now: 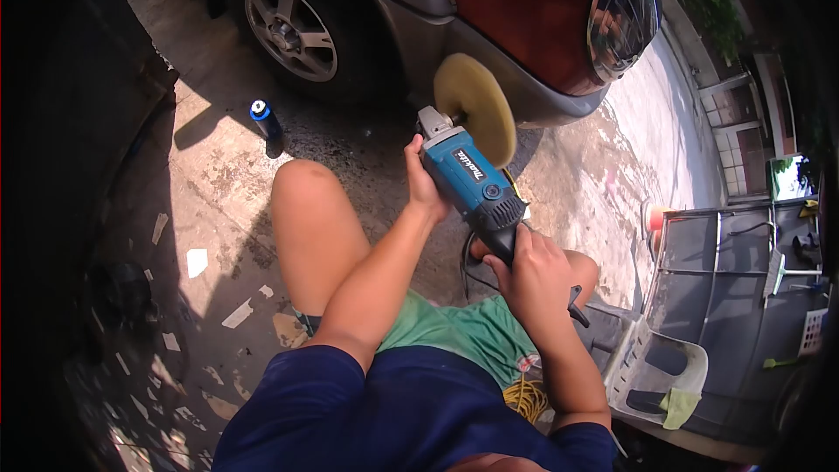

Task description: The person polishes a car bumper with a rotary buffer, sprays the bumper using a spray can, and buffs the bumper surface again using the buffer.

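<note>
Both my hands hold a teal Makita polisher [472, 173] with a round yellow buffing pad [476, 105]. My left hand [425, 182] wraps the front of its body, close to the grey metal head. At the rear, my right hand [535, 275] grips the black handle. The pad stands on edge against or just in front of the lower grey bumper [516, 65] of a red car [533, 0]; whether they touch, I cannot tell. Whether the pad is spinning does not show.
A blue bottle [265, 118] stands on the concrete near the car's front wheel [290, 31]. A plastic chair [655, 367] with a green cloth [680, 406] is at my right. Coiled yellow cord [526, 399] lies beside me. Paper scraps [197, 262] litter the ground.
</note>
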### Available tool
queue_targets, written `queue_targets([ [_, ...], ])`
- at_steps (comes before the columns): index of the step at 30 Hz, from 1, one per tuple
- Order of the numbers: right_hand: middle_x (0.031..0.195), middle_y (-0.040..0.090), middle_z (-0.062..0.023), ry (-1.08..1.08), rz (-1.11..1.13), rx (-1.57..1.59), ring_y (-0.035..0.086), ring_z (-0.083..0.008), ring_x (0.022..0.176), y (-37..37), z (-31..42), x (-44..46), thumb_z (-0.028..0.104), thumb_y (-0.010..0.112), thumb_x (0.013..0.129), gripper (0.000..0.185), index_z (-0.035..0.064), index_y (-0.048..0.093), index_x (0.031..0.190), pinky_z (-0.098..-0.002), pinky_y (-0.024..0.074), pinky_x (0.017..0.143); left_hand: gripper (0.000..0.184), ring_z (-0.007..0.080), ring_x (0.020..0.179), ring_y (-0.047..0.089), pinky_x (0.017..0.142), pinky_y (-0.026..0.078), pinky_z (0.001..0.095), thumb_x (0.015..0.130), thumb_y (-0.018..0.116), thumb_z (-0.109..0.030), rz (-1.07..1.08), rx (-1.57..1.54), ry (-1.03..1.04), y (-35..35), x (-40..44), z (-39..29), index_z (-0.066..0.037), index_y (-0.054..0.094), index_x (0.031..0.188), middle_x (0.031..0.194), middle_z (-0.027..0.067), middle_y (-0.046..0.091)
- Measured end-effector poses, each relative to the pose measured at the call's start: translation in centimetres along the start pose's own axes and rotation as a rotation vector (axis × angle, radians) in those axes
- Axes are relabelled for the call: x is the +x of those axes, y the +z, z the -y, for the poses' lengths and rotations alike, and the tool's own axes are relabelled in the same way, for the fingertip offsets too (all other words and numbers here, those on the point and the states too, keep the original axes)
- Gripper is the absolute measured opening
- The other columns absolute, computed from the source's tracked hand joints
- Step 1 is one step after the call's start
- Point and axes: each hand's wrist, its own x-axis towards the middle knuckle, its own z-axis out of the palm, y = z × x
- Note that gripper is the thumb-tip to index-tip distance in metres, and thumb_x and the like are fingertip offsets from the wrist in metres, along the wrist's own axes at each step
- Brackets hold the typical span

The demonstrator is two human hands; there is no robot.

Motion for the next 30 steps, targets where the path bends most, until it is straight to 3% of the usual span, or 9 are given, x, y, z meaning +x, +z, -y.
queue_targets([
  [11, 0.098, 0.068, -0.0136, -0.031, -0.081, -0.006, 0.066, -0.0294, 0.089, -3.5, 1.1, -2.3, 0.033, 0.089, 0.081, 0.071, -0.0120, 0.065, 0.131, -0.0406, 0.0520, 0.078, 0.082, 0.0266, 0.112, 0.072, 0.100, 0.059, 0.0446, 0.101, 0.036, -0.076, 0.125, 0.033, 0.060, 3.7, -3.4, -2.3, -0.010, 0.063, 0.140, 0.125, 0.0118, 0.073],
  [18, 0.098, 0.068, -0.0136, -0.037, -0.093, 0.008, 0.066, -0.0295, 0.089, -3.9, 1.5, -2.1, 0.032, 0.089, 0.080, 0.072, -0.0119, 0.064, 0.131, -0.0410, 0.0516, 0.078, 0.080, 0.0267, 0.110, 0.073, 0.099, 0.059, 0.0442, 0.102, 0.037, -0.075, 0.071, 0.026, 0.092, 4.1, -3.7, -2.7, -0.009, 0.064, 0.139, 0.122, 0.0121, 0.074],
  [30, 0.099, 0.068, -0.0143, -0.042, -0.170, -0.001, 0.066, -0.0299, 0.089, -4.4, 1.4, -2.3, 0.030, 0.091, 0.077, 0.073, -0.0115, 0.064, 0.130, -0.0412, 0.0515, 0.077, 0.082, 0.0253, 0.117, 0.070, 0.104, 0.055, 0.0422, 0.103, 0.035, -0.073, 0.166, 0.048, 0.086, 5.8, -3.9, -3.4, -0.007, 0.061, 0.143, 0.129, 0.0116, 0.072],
])
